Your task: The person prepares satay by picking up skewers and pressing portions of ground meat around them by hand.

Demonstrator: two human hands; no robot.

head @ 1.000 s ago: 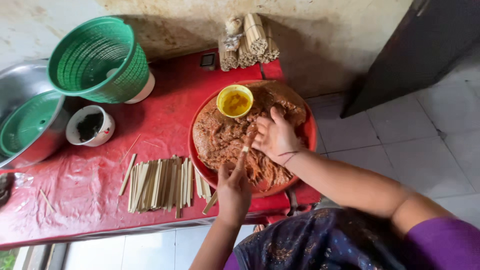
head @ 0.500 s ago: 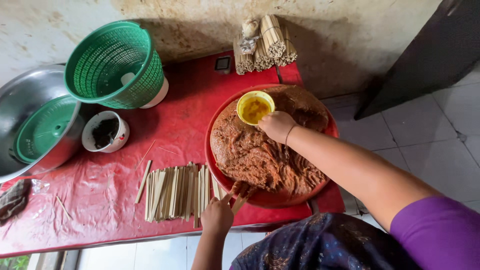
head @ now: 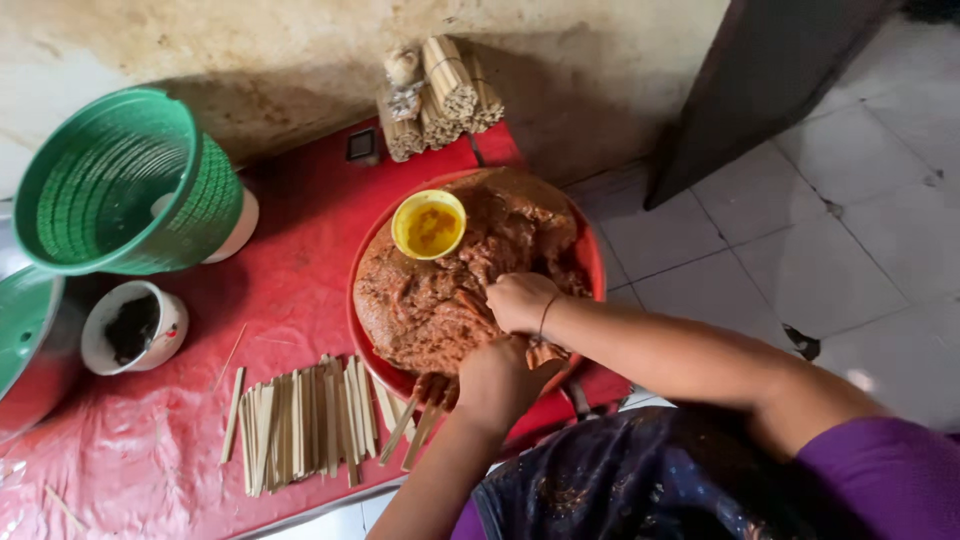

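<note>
A round red tray [head: 353, 310] holds a mound of brown paste [head: 420, 300], with a small yellow bowl [head: 428, 224] of yellow liquid on its far side. My right hand [head: 522, 302] lies on the paste, its fingers curled into it. My left hand [head: 497, 383] is closed at the tray's near edge, right below the right hand. It grips a bamboo stick [head: 428, 388] smeared with paste. Loose bamboo sticks [head: 300, 420] lie in a row on the red sheet to the left of that hand.
A red plastic sheet [head: 290, 300] covers the low table. A green basket [head: 120, 185] lies tipped at the back left, above a white cup [head: 133, 328] with dark contents. A metal bowl [head: 30, 380] is at the far left. Tied stick bundles [head: 440, 95] lean on the wall. Tiled floor [head: 800, 260] on the right.
My right hand came back from beside the yellow bowl to the near part of the paste. My left hand moved up from the loose sticks to the tray's near edge, close under the right hand.
</note>
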